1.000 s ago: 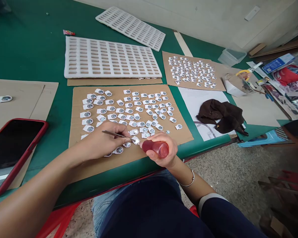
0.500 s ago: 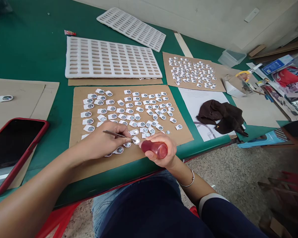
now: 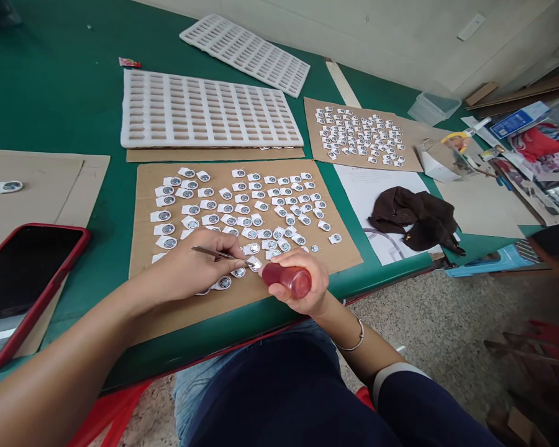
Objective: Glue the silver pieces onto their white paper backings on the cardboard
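My left hand (image 3: 200, 262) is closed on a pair of thin metal tweezers (image 3: 217, 252). Their tip reaches a small white piece with a round silvery disc (image 3: 255, 265) near the front of a cardboard sheet (image 3: 168, 313). In my right hand (image 3: 314, 282) is a red squeeze bottle (image 3: 286, 279), tilted so that its nozzle end points left at that same piece. Whether the nozzle touches it I cannot tell. Several similar white pieces with round patterned discs (image 3: 209, 205) lie in loose rows on the cardboard, some partly hidden behind my left hand.
Behind the cardboard stand white slotted foam trays (image 3: 214, 112). A second cardboard sheet (image 3: 314, 133) with more pieces lies at the back right. A brown cloth (image 3: 400, 217) rests on white paper (image 3: 358, 186). To the left is a red-cased phone (image 3: 28, 267).
The bottle in my right hand has shifted slightly left, closer to the tweezers' tip. My left hand stays nearly still.
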Tool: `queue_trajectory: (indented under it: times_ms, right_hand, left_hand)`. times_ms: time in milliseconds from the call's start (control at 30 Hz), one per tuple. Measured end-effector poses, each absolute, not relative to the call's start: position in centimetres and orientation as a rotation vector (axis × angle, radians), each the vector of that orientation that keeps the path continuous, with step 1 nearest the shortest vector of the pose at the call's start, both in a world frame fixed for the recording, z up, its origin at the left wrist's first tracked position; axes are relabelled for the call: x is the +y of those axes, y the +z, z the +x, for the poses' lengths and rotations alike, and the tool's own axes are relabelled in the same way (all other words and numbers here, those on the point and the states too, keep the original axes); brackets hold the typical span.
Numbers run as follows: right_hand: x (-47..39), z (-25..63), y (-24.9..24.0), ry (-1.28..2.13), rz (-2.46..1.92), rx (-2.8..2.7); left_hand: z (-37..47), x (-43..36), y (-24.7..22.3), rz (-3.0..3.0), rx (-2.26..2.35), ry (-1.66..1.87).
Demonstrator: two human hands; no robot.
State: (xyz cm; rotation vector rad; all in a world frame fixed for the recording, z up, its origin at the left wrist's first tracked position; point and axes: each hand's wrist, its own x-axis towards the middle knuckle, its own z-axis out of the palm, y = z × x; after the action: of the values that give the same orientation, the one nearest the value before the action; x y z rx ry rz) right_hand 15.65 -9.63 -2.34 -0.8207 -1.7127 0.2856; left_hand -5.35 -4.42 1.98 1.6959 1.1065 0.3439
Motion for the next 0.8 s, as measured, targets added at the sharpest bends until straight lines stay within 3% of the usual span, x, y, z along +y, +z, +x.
queue_trajectory:
  times_ms: [233, 533, 800]
  right_hand:
    - [-10.0, 15.9, -2.7, 0.351, -0.841, -1.627]
    - [-7.3, 19.5, -1.3, 0.8, -0.994, -0.797]
    - [-2.7, 23.2, 2.4, 1.003, -0.991, -0.848]
  left_hand:
    - [-5.3, -4.3, 1.9, 1.671, 1.134, 0.316]
    - [-5.7, -5.1, 2.7, 1.75, 1.244, 0.403]
    - [-2.3, -6.0, 2.7, 1.946, 1.329, 0.559]
